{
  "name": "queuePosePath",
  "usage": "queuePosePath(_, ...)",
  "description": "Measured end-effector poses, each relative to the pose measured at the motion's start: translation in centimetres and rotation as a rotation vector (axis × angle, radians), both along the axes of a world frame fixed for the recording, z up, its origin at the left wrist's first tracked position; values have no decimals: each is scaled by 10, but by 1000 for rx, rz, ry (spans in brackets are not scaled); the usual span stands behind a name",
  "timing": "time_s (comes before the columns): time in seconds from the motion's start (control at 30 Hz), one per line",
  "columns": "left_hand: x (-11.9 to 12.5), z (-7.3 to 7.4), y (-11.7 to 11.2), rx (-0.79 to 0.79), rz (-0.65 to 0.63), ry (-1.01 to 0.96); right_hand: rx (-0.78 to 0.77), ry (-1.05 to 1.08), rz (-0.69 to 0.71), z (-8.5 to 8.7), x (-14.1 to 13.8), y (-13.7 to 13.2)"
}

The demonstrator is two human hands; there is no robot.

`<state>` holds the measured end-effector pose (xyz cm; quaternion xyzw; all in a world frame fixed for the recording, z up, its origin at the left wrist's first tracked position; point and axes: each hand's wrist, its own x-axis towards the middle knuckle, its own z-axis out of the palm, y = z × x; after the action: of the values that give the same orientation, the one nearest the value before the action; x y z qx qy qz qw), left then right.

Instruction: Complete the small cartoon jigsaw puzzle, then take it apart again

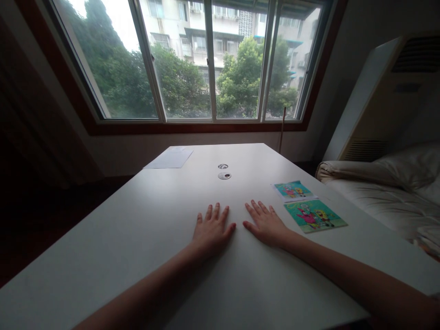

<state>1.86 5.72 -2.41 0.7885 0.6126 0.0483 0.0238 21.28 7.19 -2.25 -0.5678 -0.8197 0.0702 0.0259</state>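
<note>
Both hands rest palm down on a white table, fingers spread, holding nothing. My left hand lies a little left of the middle, my right hand a little to its right, with a gap between the two thumbs. Nearest to my right hand is a green picture card with cartoon figures, off to its right. Just beyond that card lies a similar, smaller-looking cartoon picture, with a white strip along its near edge.
White paper sheets lie at the table's far left. Two round cable-hole fittings sit in the tabletop beyond my hands. A pale sofa stands along the right side, a tall air conditioner behind it. A wide window faces me.
</note>
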Motion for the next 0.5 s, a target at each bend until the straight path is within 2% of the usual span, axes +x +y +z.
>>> queuePosePath(0.33, -1, -3, 0, 6, -4, -16, 50, 35, 16, -2, 2, 1)
queuePosePath(0.43, 0, 0, -1, 18, -6, -14, 156, 89, 35, 9, 4, 1)
queuePosePath(0.5, -1, 8, -3, 33, -20, -10, 264, 139, 42, 18, 6, 2)
